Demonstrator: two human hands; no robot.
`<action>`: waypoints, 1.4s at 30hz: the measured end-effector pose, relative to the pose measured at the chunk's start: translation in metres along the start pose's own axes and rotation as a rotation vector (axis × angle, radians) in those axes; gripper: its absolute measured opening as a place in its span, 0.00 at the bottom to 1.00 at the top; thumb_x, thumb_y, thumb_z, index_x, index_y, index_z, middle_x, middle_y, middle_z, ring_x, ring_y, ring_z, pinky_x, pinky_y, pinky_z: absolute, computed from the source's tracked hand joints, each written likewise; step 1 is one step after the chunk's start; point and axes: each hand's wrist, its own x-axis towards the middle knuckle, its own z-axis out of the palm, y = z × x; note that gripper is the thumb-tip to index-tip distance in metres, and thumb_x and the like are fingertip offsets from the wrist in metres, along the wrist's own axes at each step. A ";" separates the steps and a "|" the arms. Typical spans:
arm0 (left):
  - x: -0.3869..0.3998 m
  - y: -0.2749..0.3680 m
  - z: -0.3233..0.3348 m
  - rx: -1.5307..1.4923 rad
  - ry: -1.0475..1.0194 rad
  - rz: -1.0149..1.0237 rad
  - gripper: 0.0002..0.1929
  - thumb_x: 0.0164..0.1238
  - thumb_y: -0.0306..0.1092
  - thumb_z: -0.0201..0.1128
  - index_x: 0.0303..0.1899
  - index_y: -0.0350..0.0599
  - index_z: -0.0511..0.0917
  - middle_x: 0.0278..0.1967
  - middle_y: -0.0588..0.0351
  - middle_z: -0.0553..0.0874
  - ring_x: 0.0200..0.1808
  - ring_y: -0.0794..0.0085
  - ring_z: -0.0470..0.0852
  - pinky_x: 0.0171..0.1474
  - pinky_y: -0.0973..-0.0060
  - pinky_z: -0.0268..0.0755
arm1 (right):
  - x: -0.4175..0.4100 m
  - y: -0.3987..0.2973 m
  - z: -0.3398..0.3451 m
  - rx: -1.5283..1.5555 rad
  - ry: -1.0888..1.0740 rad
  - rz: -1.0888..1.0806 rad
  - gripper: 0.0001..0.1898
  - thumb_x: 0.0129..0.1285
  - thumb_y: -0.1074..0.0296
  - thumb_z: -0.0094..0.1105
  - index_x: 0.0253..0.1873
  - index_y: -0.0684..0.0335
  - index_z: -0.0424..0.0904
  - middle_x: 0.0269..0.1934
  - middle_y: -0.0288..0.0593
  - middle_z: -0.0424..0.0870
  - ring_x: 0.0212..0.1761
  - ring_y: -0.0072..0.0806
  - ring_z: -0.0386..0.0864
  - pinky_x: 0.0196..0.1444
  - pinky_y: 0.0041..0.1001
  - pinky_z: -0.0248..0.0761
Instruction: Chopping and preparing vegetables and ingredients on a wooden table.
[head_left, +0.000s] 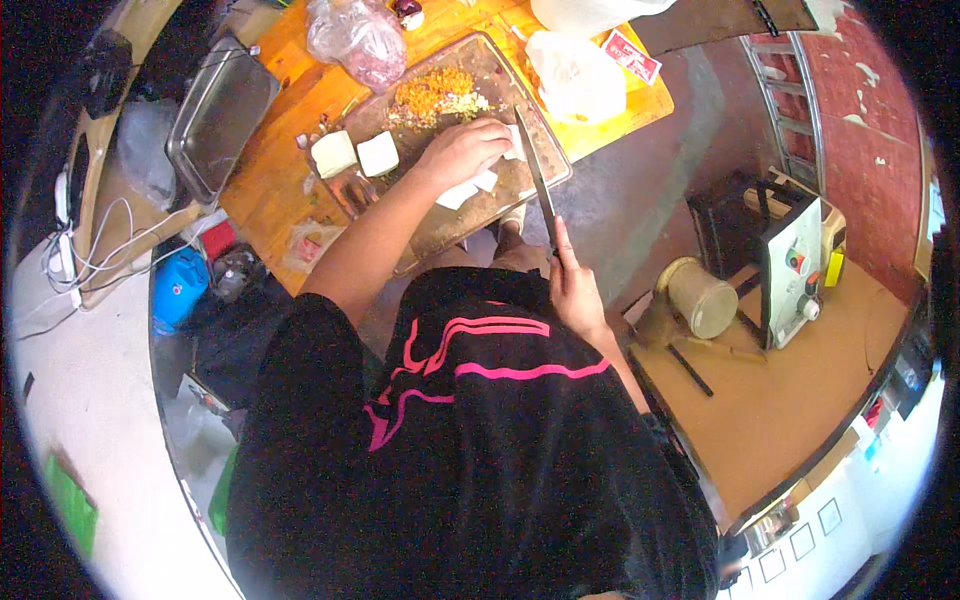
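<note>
A long kitchen knife (537, 169) is gripped by its handle in my right hand (576, 289), its blade pointing away over the right side of a worn cutting board (555, 154). My left hand (469, 150) presses on a white block, mostly hidden under the fingers, close beside the blade. White slices (461, 193) lie just below that hand. Two white blocks that look like tofu, one (378, 154) nearer the hand and one (334, 154) farther left, rest on the board's left part. Chopped orange pieces (433, 91) and pale minced bits (465, 105) are heaped at the far side.
On the wooden table (262, 176) are a clear plastic bag (360, 45), a white bag (577, 75) and a red-and-white packet (631, 58). A metal tray (221, 112) stands left. At right are a brown table (802, 397), a cylindrical container (697, 300) and a ladder (791, 105).
</note>
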 end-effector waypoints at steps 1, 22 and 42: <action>0.000 0.000 0.000 -0.008 0.001 0.004 0.08 0.60 0.28 0.65 0.41 0.45 0.84 0.44 0.56 0.84 0.53 0.62 0.82 0.55 0.69 0.79 | -0.001 -0.001 0.002 -0.017 0.020 -0.021 0.36 0.72 0.74 0.49 0.81 0.45 0.48 0.28 0.68 0.78 0.31 0.64 0.81 0.36 0.42 0.76; 0.003 -0.004 0.003 -0.033 -0.057 0.013 0.08 0.64 0.31 0.64 0.41 0.40 0.84 0.44 0.51 0.85 0.51 0.60 0.82 0.57 0.68 0.77 | 0.005 0.017 0.032 -0.267 -0.002 -0.042 0.42 0.66 0.80 0.50 0.82 0.51 0.43 0.30 0.65 0.80 0.30 0.60 0.81 0.34 0.52 0.72; 0.004 0.005 -0.002 -0.011 -0.024 -0.029 0.08 0.65 0.29 0.64 0.43 0.42 0.85 0.46 0.53 0.86 0.50 0.59 0.85 0.54 0.67 0.79 | 0.019 0.034 0.042 -0.049 0.078 -0.093 0.38 0.70 0.76 0.50 0.81 0.47 0.46 0.31 0.66 0.80 0.32 0.62 0.80 0.37 0.52 0.71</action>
